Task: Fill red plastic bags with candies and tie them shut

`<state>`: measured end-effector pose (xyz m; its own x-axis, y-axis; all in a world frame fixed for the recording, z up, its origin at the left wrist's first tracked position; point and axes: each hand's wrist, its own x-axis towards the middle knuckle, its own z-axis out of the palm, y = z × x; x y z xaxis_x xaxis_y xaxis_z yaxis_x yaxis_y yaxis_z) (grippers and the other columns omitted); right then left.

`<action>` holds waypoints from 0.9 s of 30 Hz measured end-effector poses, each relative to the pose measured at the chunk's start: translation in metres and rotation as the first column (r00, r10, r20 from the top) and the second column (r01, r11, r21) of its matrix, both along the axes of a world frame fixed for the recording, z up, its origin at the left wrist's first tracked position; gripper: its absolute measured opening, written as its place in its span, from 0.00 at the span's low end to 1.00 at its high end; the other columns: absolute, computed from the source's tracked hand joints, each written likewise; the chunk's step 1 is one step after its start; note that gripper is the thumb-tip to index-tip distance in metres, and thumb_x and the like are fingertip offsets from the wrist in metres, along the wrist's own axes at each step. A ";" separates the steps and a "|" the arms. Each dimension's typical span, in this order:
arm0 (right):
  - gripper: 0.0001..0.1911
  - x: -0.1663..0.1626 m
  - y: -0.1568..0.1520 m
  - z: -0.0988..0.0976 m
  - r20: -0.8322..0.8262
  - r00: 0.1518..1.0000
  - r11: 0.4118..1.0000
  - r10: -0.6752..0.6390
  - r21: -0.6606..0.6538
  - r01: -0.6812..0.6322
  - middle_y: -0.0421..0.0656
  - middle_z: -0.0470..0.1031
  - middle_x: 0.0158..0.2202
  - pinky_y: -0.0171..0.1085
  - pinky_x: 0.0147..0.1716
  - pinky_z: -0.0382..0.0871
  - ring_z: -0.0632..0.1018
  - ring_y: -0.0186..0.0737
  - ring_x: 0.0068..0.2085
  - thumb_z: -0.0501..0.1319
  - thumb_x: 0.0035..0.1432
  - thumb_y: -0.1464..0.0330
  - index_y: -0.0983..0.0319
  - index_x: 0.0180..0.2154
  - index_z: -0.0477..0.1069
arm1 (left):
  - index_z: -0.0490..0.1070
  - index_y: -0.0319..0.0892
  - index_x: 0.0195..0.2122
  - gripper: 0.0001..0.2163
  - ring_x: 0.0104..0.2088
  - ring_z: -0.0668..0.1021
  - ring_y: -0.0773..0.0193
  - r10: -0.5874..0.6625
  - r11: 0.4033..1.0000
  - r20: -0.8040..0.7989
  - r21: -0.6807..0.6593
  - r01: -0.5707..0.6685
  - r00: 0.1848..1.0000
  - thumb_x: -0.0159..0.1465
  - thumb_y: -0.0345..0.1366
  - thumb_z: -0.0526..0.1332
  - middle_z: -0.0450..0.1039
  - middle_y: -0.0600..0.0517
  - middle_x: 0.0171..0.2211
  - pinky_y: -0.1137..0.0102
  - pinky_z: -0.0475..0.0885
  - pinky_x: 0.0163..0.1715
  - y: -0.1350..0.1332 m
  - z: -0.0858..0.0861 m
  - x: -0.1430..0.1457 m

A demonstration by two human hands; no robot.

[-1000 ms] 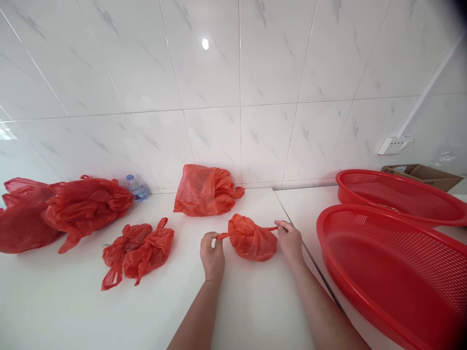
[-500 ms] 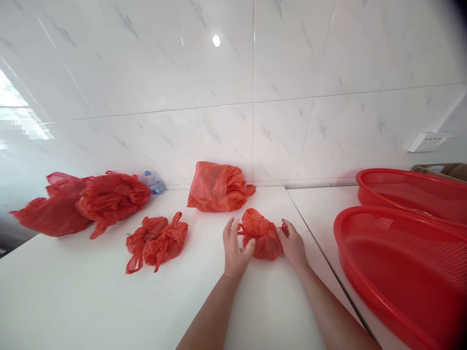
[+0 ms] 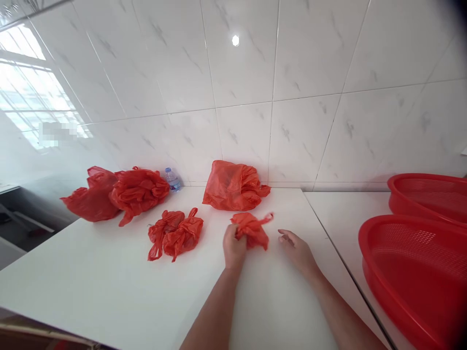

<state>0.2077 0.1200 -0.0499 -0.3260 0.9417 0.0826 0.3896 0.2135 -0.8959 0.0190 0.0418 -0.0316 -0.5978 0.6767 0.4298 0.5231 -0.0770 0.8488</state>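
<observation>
Red bag (image 3: 252,230) gripped by left hand (image 3: 234,250); right hand (image 3: 297,248) loose beside it.

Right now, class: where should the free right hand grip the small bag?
Pinch the twisted tail at the upper right of the bag, coming from the right: it sticks out clear, while the left hand covers its left side.

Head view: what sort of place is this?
Probably a kitchen or food-prep room: white counter, glossy tiled wall, big red strainer baskets, with a red plastic bag in the left hand.
</observation>
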 end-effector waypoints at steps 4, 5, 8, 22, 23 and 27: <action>0.19 -0.002 -0.001 -0.001 0.047 0.999 1.000 0.000 -0.014 0.001 0.42 0.74 0.44 0.39 0.43 0.66 0.74 0.42 0.44 0.54 0.55 0.58 0.57 0.45 0.72 | 0.67 0.41 0.35 0.06 0.33 0.71 0.66 0.355 0.907 0.057 0.220 -0.358 0.933 0.55 0.32 0.56 0.68 0.53 0.33 0.70 0.69 0.36 -0.009 0.029 -0.039; 0.18 -0.002 -0.001 -0.001 0.049 0.999 1.000 -0.001 -0.010 0.001 0.42 0.74 0.44 0.39 0.44 0.66 0.74 0.41 0.44 0.54 0.55 0.58 0.57 0.44 0.72 | 0.67 0.41 0.35 0.07 0.34 0.71 0.65 0.453 0.849 0.056 0.278 -0.450 0.890 0.55 0.33 0.57 0.68 0.53 0.33 0.68 0.69 0.39 -0.012 0.037 -0.051; 0.16 -0.004 -0.003 0.001 0.044 0.999 1.000 -0.003 0.000 0.003 0.41 0.75 0.44 0.38 0.44 0.66 0.74 0.40 0.45 0.54 0.55 0.61 0.58 0.42 0.73 | 0.68 0.40 0.41 0.13 0.48 0.70 0.58 0.689 0.667 -0.001 0.392 -0.633 0.725 0.54 0.33 0.58 0.68 0.48 0.43 0.61 0.65 0.50 -0.020 0.059 -0.085; 0.13 -0.023 0.001 0.004 0.194 0.977 0.981 -0.094 0.185 0.058 0.37 0.75 0.37 0.33 0.32 0.64 0.74 0.33 0.34 0.50 0.58 0.67 0.56 0.36 0.73 | 0.60 0.41 0.58 0.23 0.66 0.44 0.45 0.158 0.971 -0.724 -0.010 -0.239 0.671 0.59 0.32 0.56 0.39 0.42 0.66 0.48 0.49 0.61 0.021 0.001 -0.023; 0.13 -0.027 0.004 0.002 0.203 0.974 0.974 -0.102 0.218 0.056 0.37 0.74 0.37 0.33 0.32 0.64 0.74 0.33 0.34 0.50 0.58 0.68 0.56 0.36 0.73 | 0.59 0.42 0.58 0.24 0.66 0.45 0.46 0.086 0.980 -0.746 -0.057 -0.192 0.661 0.59 0.31 0.56 0.39 0.43 0.66 0.48 0.50 0.61 0.027 -0.002 -0.019; 0.15 -0.046 0.020 -0.002 0.201 0.966 0.951 -0.165 0.291 0.101 0.41 0.71 0.43 0.34 0.34 0.64 0.73 0.34 0.34 0.52 0.57 0.69 0.58 0.45 0.69 | 0.53 0.44 0.62 0.29 0.65 0.46 0.46 0.025 0.982 -0.742 -0.106 -0.154 0.670 0.59 0.32 0.58 0.39 0.42 0.66 0.49 0.53 0.59 0.044 -0.008 -0.016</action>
<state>0.1618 0.1399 -0.0522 -0.2392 0.9279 0.2858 0.6125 0.3726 -0.6972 0.0033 0.0858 -0.0392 -0.1922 0.7296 0.6563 0.9788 0.0944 0.1817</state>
